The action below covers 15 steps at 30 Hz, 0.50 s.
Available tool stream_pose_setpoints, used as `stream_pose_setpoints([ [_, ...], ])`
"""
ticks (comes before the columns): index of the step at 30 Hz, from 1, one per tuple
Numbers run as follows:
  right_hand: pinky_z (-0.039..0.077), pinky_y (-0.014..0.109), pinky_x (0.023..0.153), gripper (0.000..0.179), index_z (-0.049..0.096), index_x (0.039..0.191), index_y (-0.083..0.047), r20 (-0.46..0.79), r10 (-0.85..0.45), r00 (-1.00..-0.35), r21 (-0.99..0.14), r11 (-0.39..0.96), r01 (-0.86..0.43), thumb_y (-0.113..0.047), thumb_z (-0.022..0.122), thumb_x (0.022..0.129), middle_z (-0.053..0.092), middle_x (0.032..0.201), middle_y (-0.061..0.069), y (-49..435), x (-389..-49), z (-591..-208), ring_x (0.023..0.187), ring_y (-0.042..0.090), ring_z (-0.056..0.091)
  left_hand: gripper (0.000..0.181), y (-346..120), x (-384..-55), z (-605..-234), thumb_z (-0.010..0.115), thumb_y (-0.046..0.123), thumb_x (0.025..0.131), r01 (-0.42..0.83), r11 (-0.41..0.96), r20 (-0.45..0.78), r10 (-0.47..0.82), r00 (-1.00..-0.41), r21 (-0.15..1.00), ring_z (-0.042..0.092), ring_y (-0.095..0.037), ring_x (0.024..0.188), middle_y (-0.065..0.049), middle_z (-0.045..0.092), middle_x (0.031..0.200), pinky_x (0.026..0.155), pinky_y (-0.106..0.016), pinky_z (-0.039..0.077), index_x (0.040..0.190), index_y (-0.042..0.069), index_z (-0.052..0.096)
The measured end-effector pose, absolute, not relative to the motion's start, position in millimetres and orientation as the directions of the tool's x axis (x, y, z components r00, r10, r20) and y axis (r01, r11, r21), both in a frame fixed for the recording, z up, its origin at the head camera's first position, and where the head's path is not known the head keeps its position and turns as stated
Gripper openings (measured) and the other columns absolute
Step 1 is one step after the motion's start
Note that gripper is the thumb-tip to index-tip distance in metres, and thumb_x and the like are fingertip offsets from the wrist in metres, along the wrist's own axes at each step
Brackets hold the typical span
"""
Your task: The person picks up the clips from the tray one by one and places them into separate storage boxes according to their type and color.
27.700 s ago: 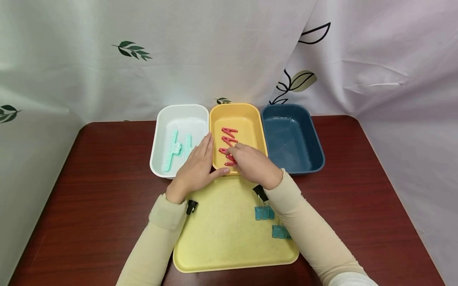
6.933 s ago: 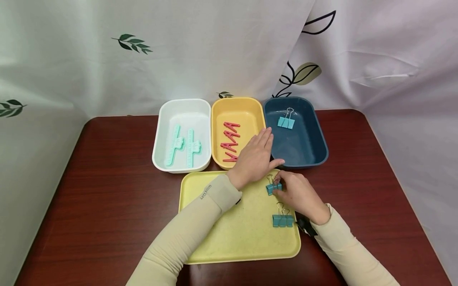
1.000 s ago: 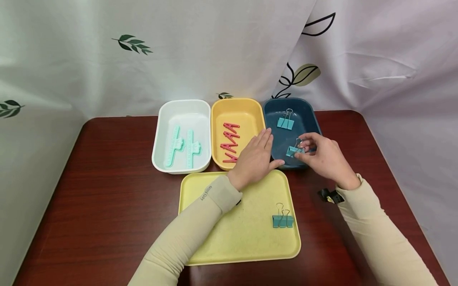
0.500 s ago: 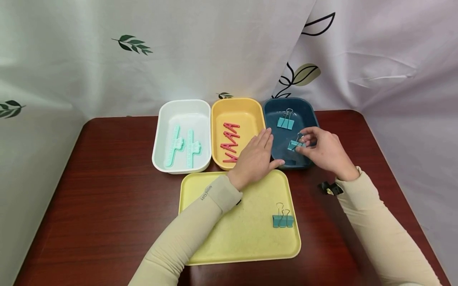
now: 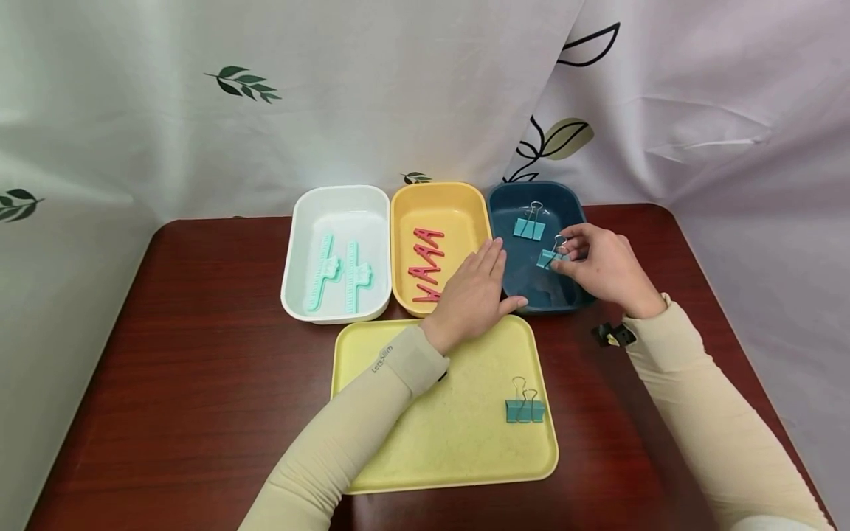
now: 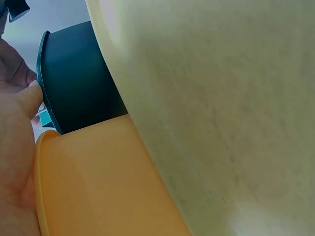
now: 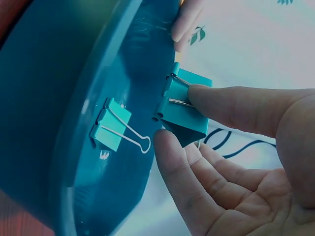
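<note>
In the head view my right hand [image 5: 607, 267] pinches a teal binder clip [image 5: 550, 259] over the dark blue bin [image 5: 544, 295]. The right wrist view shows this clip [image 7: 184, 101] between thumb and fingers, tilted, its wire handles partly covered. Another binder clip [image 5: 529, 228] lies farther back in the same bin. My left hand [image 5: 468, 295] rests with straight fingers across the adjoining rims of the yellow bin [image 5: 465, 199] and the blue bin. One more binder clip [image 5: 524, 411] lies on the yellow tray [image 5: 438, 442], near its right edge.
Several red clothespins [image 5: 426, 252] lie in the yellow bin, some partly behind the left hand. To its left, the white bin [image 5: 345, 193] holds two mint bag clips [image 5: 358, 276]. All stand on a dark red-brown table [image 5: 199, 354] before a patterned curtain [image 5: 372, 88].
Over the last second, my right hand has carried its binder clip slightly farther back within the blue bin. Several seconds ago that clip was on the tray. The left hand has stayed put.
</note>
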State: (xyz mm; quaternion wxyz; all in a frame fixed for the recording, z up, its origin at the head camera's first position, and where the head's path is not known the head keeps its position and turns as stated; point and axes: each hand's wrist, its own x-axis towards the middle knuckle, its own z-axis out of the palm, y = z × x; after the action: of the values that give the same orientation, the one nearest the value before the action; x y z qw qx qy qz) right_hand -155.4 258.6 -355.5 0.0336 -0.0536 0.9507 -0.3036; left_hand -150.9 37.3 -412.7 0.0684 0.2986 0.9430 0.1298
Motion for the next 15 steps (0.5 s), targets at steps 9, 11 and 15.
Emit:
stream_pose_setpoints([
  [9, 0.054, 0.046, 0.079, 0.045, 0.059, 0.126, 0.008, -0.054, -0.121, -0.991, -0.573, 0.817, -0.068, -0.014, 0.075, 0.091, 0.067, 0.102, 0.02, 257, -166, -353, 0.092, 0.03, 0.064, 0.087, 37, -151, -412, 0.042, 0.063, 0.1, 0.551, 0.782, -0.041, 0.586, -0.809, 0.292, 0.0, -0.023, 0.155, -0.011, 0.008, 0.168, 0.123, -0.036, 0.007, 0.158, 0.002, 0.025],
  [11, 0.055, 0.048, 0.08, 0.045, 0.058, 0.126, 0.008, -0.059, -0.123, -0.991, -0.569, 0.82, -0.068, -0.014, 0.075, 0.09, 0.067, 0.102, 0.021, 256, -169, -353, 0.092, 0.031, 0.064, 0.087, 37, -151, -412, 0.041, 0.064, 0.1, 0.55, 0.783, -0.045, 0.585, -0.81, 0.291, 0.0, -0.023, 0.155, -0.011, 0.008, 0.168, 0.123, -0.035, 0.006, 0.159, 0.002, 0.025],
  [15, 0.055, 0.049, 0.08, 0.044, 0.058, 0.125, 0.009, -0.068, -0.126, -0.99, -0.563, 0.824, -0.066, -0.013, 0.075, 0.09, 0.066, 0.102, 0.022, 255, -175, -353, 0.091, 0.031, 0.064, 0.087, 36, -151, -413, 0.041, 0.064, 0.1, 0.549, 0.783, -0.05, 0.585, -0.809, 0.292, -0.001, -0.023, 0.155, -0.011, 0.007, 0.168, 0.122, -0.034, 0.005, 0.159, 0.002, 0.024],
])
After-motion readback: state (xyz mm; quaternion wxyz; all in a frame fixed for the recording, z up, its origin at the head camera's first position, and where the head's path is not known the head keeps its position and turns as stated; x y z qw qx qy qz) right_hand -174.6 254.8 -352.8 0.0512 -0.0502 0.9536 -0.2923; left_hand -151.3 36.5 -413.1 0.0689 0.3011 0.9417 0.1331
